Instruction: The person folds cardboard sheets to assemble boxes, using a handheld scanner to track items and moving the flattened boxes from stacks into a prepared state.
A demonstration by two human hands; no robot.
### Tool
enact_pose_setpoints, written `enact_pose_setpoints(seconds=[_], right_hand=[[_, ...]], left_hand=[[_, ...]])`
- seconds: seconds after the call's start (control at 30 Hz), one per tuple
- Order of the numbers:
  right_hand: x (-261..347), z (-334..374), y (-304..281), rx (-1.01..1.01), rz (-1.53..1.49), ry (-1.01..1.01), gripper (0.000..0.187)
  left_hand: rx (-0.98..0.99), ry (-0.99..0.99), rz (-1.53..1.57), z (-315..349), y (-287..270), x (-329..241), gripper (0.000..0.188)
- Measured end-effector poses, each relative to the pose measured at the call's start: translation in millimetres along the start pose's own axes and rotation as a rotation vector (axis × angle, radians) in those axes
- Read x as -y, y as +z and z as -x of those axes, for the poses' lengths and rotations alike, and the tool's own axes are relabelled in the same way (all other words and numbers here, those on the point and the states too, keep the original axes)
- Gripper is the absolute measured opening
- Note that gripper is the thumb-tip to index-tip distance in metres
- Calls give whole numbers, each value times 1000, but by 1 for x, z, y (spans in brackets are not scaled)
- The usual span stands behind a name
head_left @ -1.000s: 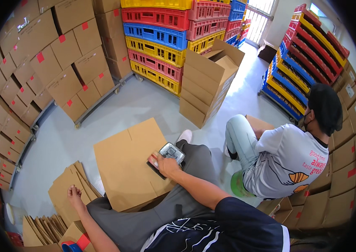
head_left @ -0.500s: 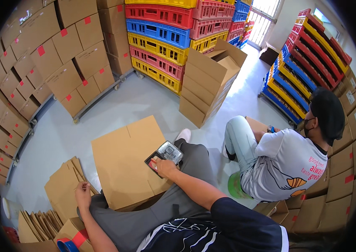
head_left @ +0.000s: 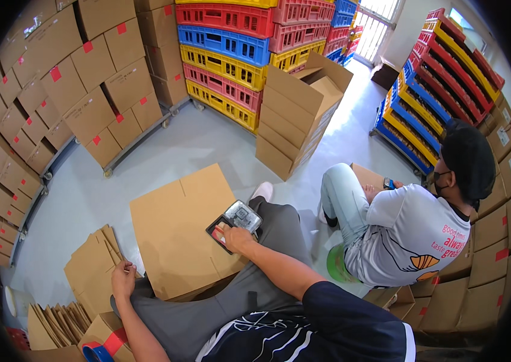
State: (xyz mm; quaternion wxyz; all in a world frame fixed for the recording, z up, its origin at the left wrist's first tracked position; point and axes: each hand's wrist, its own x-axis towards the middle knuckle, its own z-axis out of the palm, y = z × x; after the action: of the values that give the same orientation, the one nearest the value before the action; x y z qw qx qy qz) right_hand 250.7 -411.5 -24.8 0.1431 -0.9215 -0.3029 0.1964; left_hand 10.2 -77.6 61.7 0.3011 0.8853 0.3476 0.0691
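On my right thigh and the edge of a flat cardboard sheet [head_left: 177, 235] sits a small black case with its clear-and-silver lid [head_left: 242, 215] folded back, like an open stamp pad. Into its black tray [head_left: 214, 228] reaches my right hand [head_left: 237, 239], fingers closed round a small pale-and-red piece that looks like a hand stamp; the fingers partly cover it. My left hand [head_left: 124, 277] hovers by my left knee with its fingers curled together. Whatever it may hold is too small to make out. Below it lie folded cardboard pieces [head_left: 91, 265].
A roll of tape [head_left: 95, 352] rests on a red-taped box at lower left. On my right sits a co-worker [head_left: 412, 235] on a green stool [head_left: 340, 265]. An open tall carton [head_left: 292, 120], stacked crates [head_left: 225, 66] and walls of boxes [head_left: 80, 78] surround the floor.
The whole view has shifted slightly. My right hand stays at the black case and my left hand keeps its curled pose. The co-worker's hand has moved a little at their lap.
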Motion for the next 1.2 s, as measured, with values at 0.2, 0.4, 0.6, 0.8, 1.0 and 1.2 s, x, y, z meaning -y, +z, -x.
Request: enact_pose_setpoints(seconds=[0.2,0.4,0.6,0.8,1.0,1.2], right_hand=[[-7,-2,3,-72,70,22,36],[54,11,-24,-411,-60,-339,54],[174,61,-2,-315,-632,-843,48],[188,68,27,0,-346,-844,66],[228,97,-44,-40,23,-391,66],[236,77,-4,111,-73,-407,63]], left_hand=[[-2,24,-10,-2,5,-8,24],[-205,-296,1083,-13,42,-15,29],[338,-535,1708,45,161,-36,28],[486,-649,1908,66,159,-64,31],[486,-657,1971,58,158,-57,34],[662,-735,2074,50,172,-47,34]])
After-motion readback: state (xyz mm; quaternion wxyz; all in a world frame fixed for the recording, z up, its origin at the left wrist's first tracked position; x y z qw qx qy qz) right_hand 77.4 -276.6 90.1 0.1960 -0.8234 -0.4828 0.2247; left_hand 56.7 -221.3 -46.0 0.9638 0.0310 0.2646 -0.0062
